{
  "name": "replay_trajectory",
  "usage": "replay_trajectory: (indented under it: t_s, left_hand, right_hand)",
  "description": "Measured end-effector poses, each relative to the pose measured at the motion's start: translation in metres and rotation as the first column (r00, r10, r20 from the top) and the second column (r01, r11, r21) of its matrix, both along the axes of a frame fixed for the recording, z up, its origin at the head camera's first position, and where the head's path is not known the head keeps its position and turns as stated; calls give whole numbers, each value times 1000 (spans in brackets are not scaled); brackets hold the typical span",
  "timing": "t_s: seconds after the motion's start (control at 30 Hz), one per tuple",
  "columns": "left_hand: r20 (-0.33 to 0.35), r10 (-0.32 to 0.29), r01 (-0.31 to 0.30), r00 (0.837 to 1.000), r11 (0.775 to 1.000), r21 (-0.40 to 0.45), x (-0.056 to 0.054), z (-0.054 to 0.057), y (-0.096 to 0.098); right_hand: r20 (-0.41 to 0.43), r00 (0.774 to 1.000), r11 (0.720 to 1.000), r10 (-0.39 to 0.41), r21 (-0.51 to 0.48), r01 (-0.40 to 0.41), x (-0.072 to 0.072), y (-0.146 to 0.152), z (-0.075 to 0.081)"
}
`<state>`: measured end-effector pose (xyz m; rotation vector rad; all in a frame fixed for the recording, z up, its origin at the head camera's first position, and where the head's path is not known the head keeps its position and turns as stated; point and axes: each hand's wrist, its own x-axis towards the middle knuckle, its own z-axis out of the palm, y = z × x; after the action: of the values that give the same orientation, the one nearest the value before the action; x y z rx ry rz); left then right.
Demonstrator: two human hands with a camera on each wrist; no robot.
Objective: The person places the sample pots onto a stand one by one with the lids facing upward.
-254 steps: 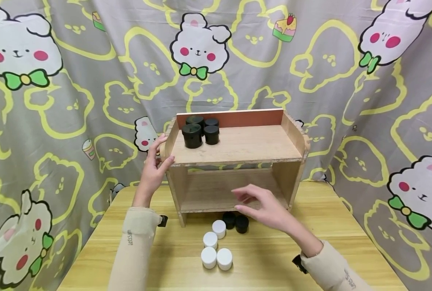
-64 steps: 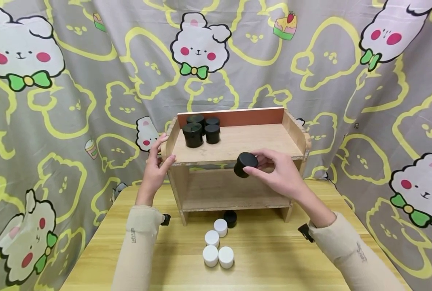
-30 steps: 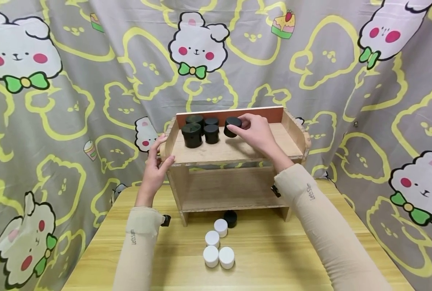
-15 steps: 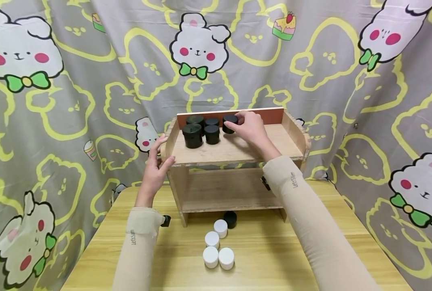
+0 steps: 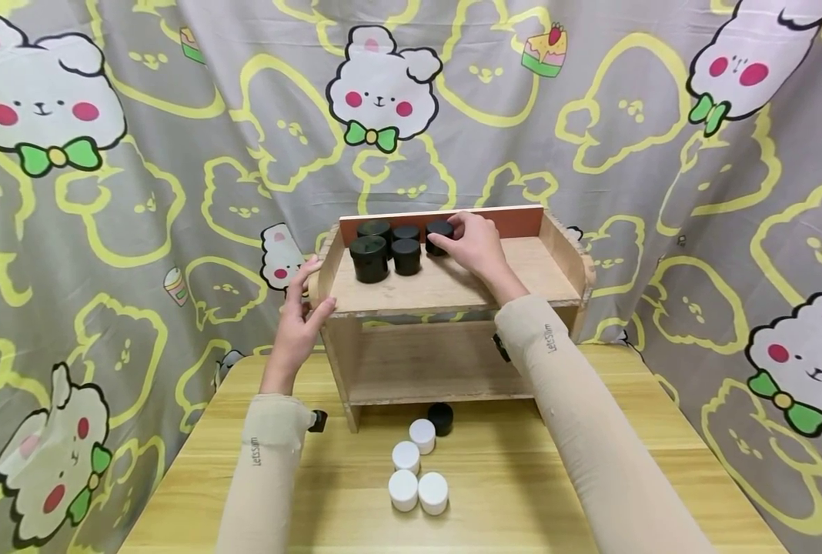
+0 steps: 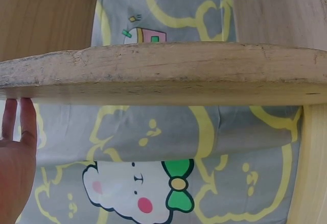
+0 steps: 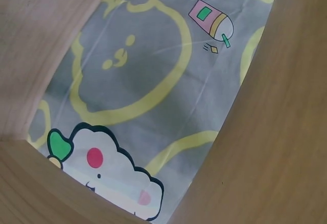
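Note:
On the top board of a small two-tier wooden shelf (image 5: 466, 286), my right hand (image 5: 476, 245) pinches a black lidded jar (image 5: 439, 238) between thumb and fingers. The jar is upright near the red-brown back panel. Just left of it, two larger black jars (image 5: 370, 260) and two smaller black jars (image 5: 407, 258) stand in pairs, front and back. My left hand (image 5: 299, 323) holds the shelf's left side panel, thumb at the front corner; its fingers (image 6: 28, 122) touch the panel edge in the left wrist view. The right hand is out of sight in the right wrist view.
In front of the shelf, another black jar (image 5: 440, 419) stands on the wooden table (image 5: 522, 492). Several white-lidded jars (image 5: 403, 490) are grouped nearer the front edge. A patterned curtain (image 5: 411, 177) hangs close behind and on both sides.
My right hand has lifted one of two black jars from the table, carried it up and over the top board, and brought it back beside the small jars. My left hand stays at the panel.

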<state>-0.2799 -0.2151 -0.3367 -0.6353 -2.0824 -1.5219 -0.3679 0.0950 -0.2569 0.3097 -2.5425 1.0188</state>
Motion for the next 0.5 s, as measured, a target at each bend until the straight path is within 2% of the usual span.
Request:
replay_trajectory:
  t_s: [0.5]
  left_hand:
    - [2,2,-2,1000,1000,-1,0,0,0]
  right_hand:
    - [1,1000,1000,18,16,-18,-6,-2,-6]
